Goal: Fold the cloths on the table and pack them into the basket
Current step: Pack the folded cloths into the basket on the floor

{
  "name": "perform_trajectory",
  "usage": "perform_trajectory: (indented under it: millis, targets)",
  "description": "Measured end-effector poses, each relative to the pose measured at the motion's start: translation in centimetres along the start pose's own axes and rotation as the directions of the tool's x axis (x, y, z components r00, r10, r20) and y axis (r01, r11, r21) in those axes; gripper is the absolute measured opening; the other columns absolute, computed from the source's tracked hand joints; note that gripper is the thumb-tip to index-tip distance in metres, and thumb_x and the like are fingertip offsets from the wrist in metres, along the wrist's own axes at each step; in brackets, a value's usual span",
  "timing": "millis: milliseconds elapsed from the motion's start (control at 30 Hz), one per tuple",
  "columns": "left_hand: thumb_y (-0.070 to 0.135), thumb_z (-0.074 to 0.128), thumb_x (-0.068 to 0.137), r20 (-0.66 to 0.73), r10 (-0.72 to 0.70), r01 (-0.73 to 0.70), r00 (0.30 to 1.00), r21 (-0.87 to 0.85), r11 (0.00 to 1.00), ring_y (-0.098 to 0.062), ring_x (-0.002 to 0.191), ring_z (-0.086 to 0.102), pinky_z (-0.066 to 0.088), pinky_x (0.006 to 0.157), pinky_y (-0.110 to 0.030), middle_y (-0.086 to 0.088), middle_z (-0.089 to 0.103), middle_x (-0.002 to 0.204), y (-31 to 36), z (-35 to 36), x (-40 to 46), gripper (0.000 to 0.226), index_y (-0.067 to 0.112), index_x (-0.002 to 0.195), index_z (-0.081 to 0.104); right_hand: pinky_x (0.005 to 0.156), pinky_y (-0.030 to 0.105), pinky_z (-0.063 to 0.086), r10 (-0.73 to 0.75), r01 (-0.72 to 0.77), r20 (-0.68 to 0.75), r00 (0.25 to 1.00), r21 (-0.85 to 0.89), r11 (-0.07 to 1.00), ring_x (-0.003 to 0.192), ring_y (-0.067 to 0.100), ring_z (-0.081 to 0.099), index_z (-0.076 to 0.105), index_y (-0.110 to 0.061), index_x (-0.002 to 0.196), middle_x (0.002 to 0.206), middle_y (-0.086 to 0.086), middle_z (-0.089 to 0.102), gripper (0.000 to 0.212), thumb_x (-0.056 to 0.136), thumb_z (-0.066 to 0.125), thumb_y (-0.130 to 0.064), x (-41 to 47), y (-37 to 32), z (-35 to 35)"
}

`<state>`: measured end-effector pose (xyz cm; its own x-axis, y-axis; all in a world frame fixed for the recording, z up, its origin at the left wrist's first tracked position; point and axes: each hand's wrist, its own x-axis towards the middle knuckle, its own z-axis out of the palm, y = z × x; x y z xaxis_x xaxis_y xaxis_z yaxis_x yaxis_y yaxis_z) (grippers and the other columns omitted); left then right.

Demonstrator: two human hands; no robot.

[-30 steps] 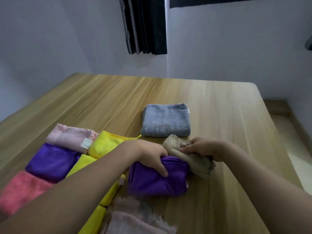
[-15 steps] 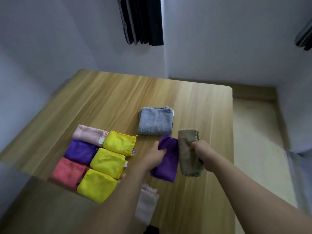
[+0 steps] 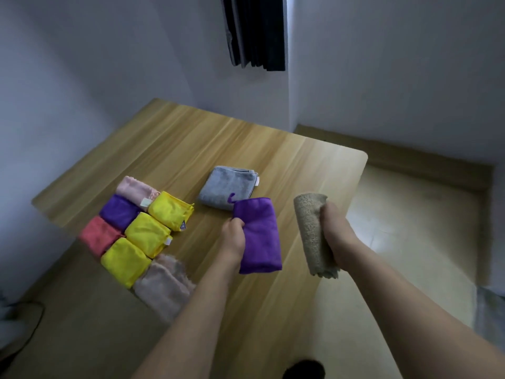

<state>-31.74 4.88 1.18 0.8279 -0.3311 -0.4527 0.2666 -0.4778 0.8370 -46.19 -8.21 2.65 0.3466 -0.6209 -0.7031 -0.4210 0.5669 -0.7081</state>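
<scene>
Purple cloth (image 3: 259, 236), folded, hangs from the left hand (image 3: 234, 236), whose fingers are curled round its left edge, arm extended forward above the desk (image 3: 246, 143). Tan cloth (image 3: 313, 233), folded and fuzzy, is gripped at its right edge by the right hand (image 3: 334, 228), fingers curled round it, held over the desk's right edge. Both cloths hang with the long axis running away from the person. On the desk lie a grey folded cloth (image 3: 226, 187) beyond the purple one, and at left a tight block of folded cloths: pink (image 3: 135, 188), purple, red, three yellow.
</scene>
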Motion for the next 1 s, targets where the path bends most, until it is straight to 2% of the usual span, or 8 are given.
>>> perform_trajectory:
  millis: [67,167,233,433,567,800,867,1000]
  targets:
    - [0.011,0.042,0.088,-0.024,-0.013,0.012,1.0,-0.009,1.0,-0.021,0.068,0.045,0.036,0.064,-0.034,-0.005,0.049,0.069,0.8,1.8,1.3,0.024,0.014,0.065,0.049,0.091,0.051,0.05,0.007,-0.006,0.019,1.0,-0.038,0.999,0.091,0.035,0.065,0.062,-0.013,0.098,0.099,0.018,0.067,0.071,0.069,0.027,-0.068,2.3,-1.2,-0.2]
    - [0.014,0.041,0.086,-0.04,-0.019,0.018,0.999,-0.02,1.0,-0.017,0.058,0.041,0.031,0.054,-0.031,0.0,0.044,0.061,2.4,4.4,3.2,0.024,0.016,0.062,0.044,0.091,0.051,0.05,-0.001,0.006,0.047,0.999,-0.102,0.995,0.094,0.034,0.064,0.06,-0.012,0.108,0.104,0.017,0.066,0.065,0.077,0.029,-0.06,5.8,-3.0,-1.0]
    - [0.017,0.041,0.088,-0.046,0.043,-0.039,0.998,0.071,0.997,-0.016,0.057,0.039,0.029,0.053,-0.029,0.001,0.043,0.06,3.7,6.3,4.7,0.026,0.015,0.063,0.044,0.092,0.052,0.05,-0.031,0.037,0.042,0.999,-0.14,0.989,0.098,0.034,0.063,0.057,-0.011,0.117,0.108,0.017,0.065,0.064,0.083,0.028,-0.058,7.9,-4.7,-2.1]
    - [0.046,0.046,0.091,0.031,0.113,-0.117,0.993,0.244,0.963,-0.022,0.071,0.057,0.045,0.067,-0.035,0.001,0.058,0.071,10.1,14.6,7.9,0.037,0.013,0.08,0.059,0.091,0.047,0.052,-0.083,0.084,0.012,0.996,-0.157,0.984,0.097,0.032,0.064,0.055,-0.01,0.116,0.107,0.016,0.064,0.052,0.097,0.031,-0.051,14.3,-12.2,-9.3]
    - [0.047,0.042,0.098,0.035,0.159,-0.163,0.987,0.297,0.941,-0.019,0.076,0.057,0.039,0.065,-0.032,0.002,0.06,0.08,15.1,20.7,9.9,0.039,0.012,0.091,0.06,0.091,0.048,0.052,-0.095,0.096,0.017,0.995,-0.124,0.988,0.097,0.031,0.064,0.055,-0.011,0.118,0.108,0.015,0.064,0.052,0.097,0.032,-0.052,19.1,-16.9,-13.7]
    - [0.05,0.042,0.095,-0.005,0.119,-0.117,0.993,0.161,0.98,-0.022,0.068,0.055,0.043,0.065,-0.032,-0.002,0.058,0.076,22.5,33.5,16.9,0.042,0.013,0.082,0.058,0.088,0.036,0.049,-0.089,0.097,0.062,0.994,-0.144,0.985,0.103,0.03,0.06,0.052,-0.004,0.123,0.116,0.016,0.061,0.05,0.099,0.035,-0.044,31.2,-27.0,-21.8]
    - [0.05,0.042,0.094,-0.022,0.11,-0.105,0.994,0.165,0.981,-0.024,0.069,0.056,0.046,0.066,-0.034,-0.004,0.059,0.078,24.7,36.3,19.2,0.043,0.012,0.082,0.057,0.079,0.031,0.045,-0.125,0.131,0.043,0.991,-0.171,0.977,0.099,0.029,0.059,0.054,-0.004,0.12,0.114,0.016,0.061,0.044,0.1,0.035,-0.038,35.0,-30.5,-24.0]
    - [0.046,0.039,0.096,-0.09,0.051,-0.039,0.995,0.127,0.991,-0.024,0.069,0.053,0.042,0.065,-0.034,-0.004,0.056,0.076,28.4,38.5,23.8,0.04,0.013,0.077,0.053,0.076,0.029,0.04,-0.183,0.202,0.095,0.979,-0.286,0.937,0.089,0.026,0.055,0.057,-0.005,0.108,0.101,0.013,0.06,0.036,0.1,0.035,-0.032,40.3,-36.8,-24.1]
